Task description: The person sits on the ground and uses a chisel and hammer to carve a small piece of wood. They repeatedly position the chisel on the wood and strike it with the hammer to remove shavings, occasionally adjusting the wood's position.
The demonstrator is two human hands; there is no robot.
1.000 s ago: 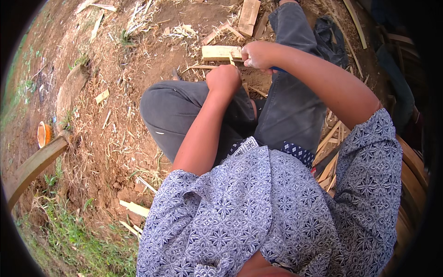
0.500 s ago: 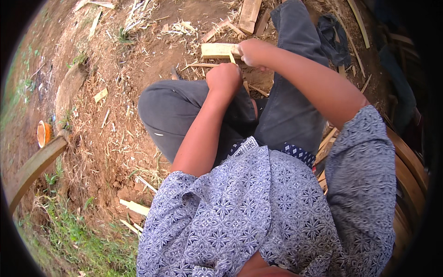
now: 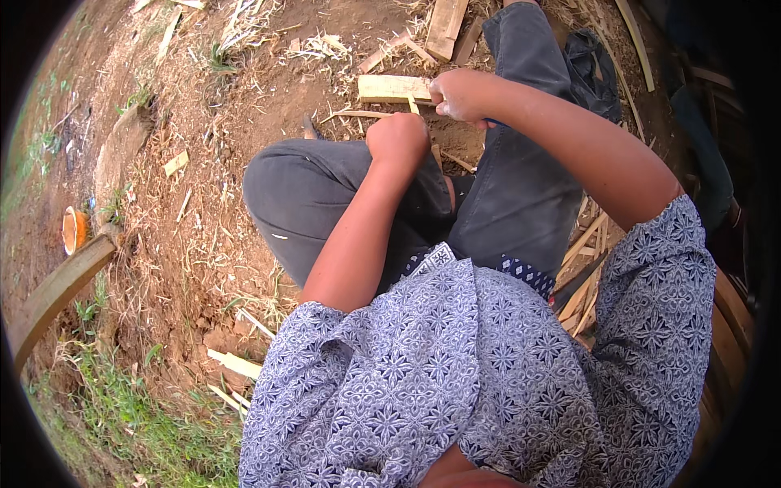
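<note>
The ground (image 3: 293,102) was brown soil, with shavings (image 3: 324,46) upon it. The left hand (image 3: 398,138) was closed around a thin strip (image 3: 413,106), which stood at the block (image 3: 392,88), by its near edge, toward the right end. The right hand (image 3: 460,96), seemingly closed on a blue handle (image 3: 493,124), had shifted rightward since half a second earlier; perhaps one stroke had ended. Beyond the block lay a plank (image 3: 445,28).

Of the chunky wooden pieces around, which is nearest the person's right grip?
The pale yellow rectangular wooden block: its right end appears beside the right grip, whereas the brown flat wooden board lies farther ahead and the brown wooden beam far left.
</note>
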